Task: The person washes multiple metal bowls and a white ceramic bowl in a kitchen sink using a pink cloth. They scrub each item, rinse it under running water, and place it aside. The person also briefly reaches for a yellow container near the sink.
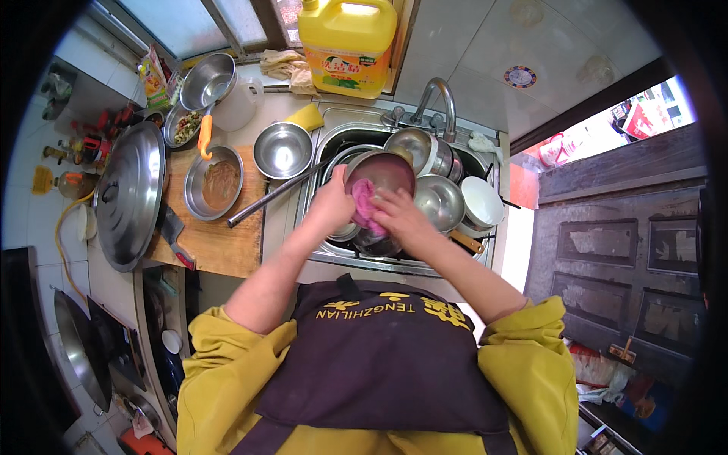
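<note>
My left hand (334, 200) grips the rim of a round metal bowl (389, 169), tilted above the sink (310, 219). Bunched against the inside of that bowl is a pink cloth (362, 199), under the fingers of my right hand (402, 219). Beneath and beside my hands the sink is stacked with dishes: a steel basin (439, 202), another metal bowl (407, 149) and a white bowl (481, 200). A wooden handle (466, 242) sticks out near my right wrist. What lies directly under the held bowl is mostly hidden.
Left of the sink, a cutting board (239, 244) bears a bowl of brownish liquid (220, 185) and a kitchen knife (173, 230). A metal rod (273, 196) reaches over the sink's edge. Behind are the faucet (438, 94) and a yellow detergent jug (348, 51). A large lid (129, 196) leans left.
</note>
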`<state>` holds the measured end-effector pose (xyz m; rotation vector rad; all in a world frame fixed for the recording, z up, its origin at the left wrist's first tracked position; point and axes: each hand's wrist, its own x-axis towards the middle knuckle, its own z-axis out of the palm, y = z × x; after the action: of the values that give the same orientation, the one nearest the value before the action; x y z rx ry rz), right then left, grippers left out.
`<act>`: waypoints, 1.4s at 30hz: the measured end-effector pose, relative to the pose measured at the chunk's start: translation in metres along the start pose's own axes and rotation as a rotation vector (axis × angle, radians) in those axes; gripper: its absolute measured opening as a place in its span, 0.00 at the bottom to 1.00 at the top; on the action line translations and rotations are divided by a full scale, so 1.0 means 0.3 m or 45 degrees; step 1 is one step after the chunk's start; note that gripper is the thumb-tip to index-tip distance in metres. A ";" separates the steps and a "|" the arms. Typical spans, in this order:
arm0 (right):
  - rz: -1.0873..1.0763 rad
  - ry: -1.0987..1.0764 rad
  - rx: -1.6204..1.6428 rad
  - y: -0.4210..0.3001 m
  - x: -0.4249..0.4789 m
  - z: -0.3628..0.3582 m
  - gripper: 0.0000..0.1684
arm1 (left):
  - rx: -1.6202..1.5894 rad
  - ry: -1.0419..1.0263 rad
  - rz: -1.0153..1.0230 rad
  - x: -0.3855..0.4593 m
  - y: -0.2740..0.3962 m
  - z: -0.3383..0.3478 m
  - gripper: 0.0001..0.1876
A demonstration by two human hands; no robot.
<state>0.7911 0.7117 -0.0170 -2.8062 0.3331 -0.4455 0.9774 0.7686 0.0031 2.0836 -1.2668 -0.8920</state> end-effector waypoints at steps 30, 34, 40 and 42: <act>0.021 0.040 0.434 -0.074 0.063 -0.057 0.15 | -0.729 0.121 -0.143 -0.007 -0.107 0.124 0.30; -0.199 0.023 0.190 0.031 0.017 -0.082 0.15 | -0.631 -0.446 -0.301 0.013 -0.002 -0.092 0.31; 0.126 -0.376 0.503 0.049 0.056 -0.229 0.16 | -0.810 -0.387 -0.541 -0.007 0.000 -0.081 0.26; 0.850 -0.784 1.240 0.041 0.106 -0.350 0.12 | -0.581 -0.161 0.113 -0.029 -0.022 -0.032 0.23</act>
<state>0.7835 0.6669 0.0836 -1.6236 0.6453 0.3376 0.9855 0.7802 0.0068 1.6239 -1.0836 -1.1626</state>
